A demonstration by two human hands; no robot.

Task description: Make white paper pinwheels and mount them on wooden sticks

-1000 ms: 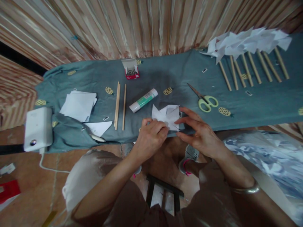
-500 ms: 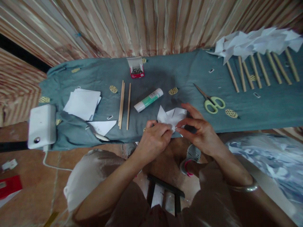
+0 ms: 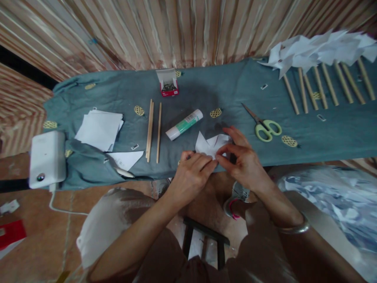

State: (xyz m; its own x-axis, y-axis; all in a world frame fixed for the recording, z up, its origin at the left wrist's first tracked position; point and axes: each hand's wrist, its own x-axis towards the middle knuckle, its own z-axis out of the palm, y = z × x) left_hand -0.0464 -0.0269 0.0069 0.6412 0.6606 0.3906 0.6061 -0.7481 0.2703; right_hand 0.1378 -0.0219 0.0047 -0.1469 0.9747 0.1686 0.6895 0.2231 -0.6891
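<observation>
A partly folded white paper pinwheel (image 3: 209, 144) is held at the front edge of the cloth-covered table. My left hand (image 3: 193, 175) is closed on its near left side, fingers pressed together. From the right, my right hand (image 3: 243, 161) pinches the paper's near edge between thumb and forefinger, its other fingers curled behind the sheet. The fingertips of both hands almost meet; what lies right under them is hidden. Just beyond the paper is a glue stick (image 3: 184, 124) lying on its side. Green-handled scissors (image 3: 263, 126) rest to the right of my right hand.
Thin wooden sticks (image 3: 159, 133) lie left of the glue stick, near a stack of paper squares (image 3: 100, 129). An open red box of small metal pieces (image 3: 169, 87) stands at the back. Several pinwheels on sticks (image 3: 321, 51) line the far right. A white device (image 3: 47, 157) sits at the left end.
My right hand has shifted slightly left, its thumb and forefinger closer to my left fingertips on the paper. The view has moved a little; the objects on the table lie as before.
</observation>
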